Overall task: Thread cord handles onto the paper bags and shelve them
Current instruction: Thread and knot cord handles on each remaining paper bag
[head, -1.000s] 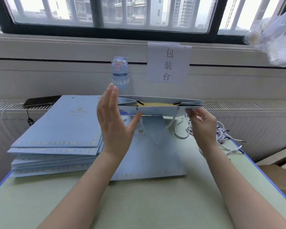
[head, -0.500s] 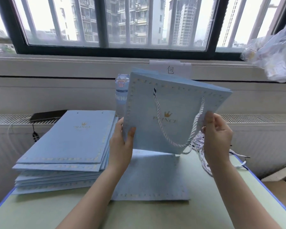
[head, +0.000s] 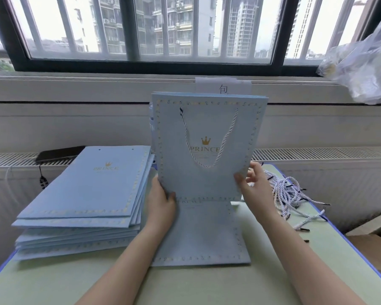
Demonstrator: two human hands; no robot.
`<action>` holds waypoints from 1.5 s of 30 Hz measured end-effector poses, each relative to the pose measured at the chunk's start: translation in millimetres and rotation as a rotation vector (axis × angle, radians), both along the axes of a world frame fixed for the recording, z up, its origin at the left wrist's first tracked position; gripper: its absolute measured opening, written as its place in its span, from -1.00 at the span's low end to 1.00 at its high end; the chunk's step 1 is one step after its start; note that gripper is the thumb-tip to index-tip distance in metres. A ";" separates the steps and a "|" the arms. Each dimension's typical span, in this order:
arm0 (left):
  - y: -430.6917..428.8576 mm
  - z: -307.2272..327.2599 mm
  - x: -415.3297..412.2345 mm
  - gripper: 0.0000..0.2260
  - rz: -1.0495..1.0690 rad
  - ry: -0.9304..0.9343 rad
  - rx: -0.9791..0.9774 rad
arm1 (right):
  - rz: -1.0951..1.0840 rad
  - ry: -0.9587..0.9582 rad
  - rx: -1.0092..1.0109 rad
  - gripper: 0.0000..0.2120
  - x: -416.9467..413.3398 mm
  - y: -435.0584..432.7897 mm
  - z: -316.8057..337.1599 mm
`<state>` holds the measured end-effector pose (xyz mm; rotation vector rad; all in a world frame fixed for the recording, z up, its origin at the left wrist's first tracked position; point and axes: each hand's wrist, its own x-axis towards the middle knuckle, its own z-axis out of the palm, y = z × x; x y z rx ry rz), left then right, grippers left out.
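Observation:
A light blue paper bag with a gold crown print stands upright in front of me, a white twisted cord handle looped across its face. My left hand grips its lower left corner, thumb on the front. My right hand pinches its lower right edge. Another flat bag lies on the table beneath it. A stack of flat blue bags sits to the left. Loose white cords lie in a heap to the right.
The pale green table has a blue edge. A black phone rests on the radiator ledge at the left. A paper sign hangs on the wall behind the bag. A crumpled plastic bag sits on the sill, right.
The bag went from lying flat and edge-on, to tilted, to upright and square to me. My left hand moved from open in the air to gripping its lower left corner.

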<state>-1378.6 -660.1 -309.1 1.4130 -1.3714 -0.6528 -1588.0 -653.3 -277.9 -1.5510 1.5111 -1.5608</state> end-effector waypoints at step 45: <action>23.1 7.8 -15.3 -0.25 -0.440 -1.076 0.448 | 0.211 0.921 0.460 -0.50 43.7 2.7 -27.5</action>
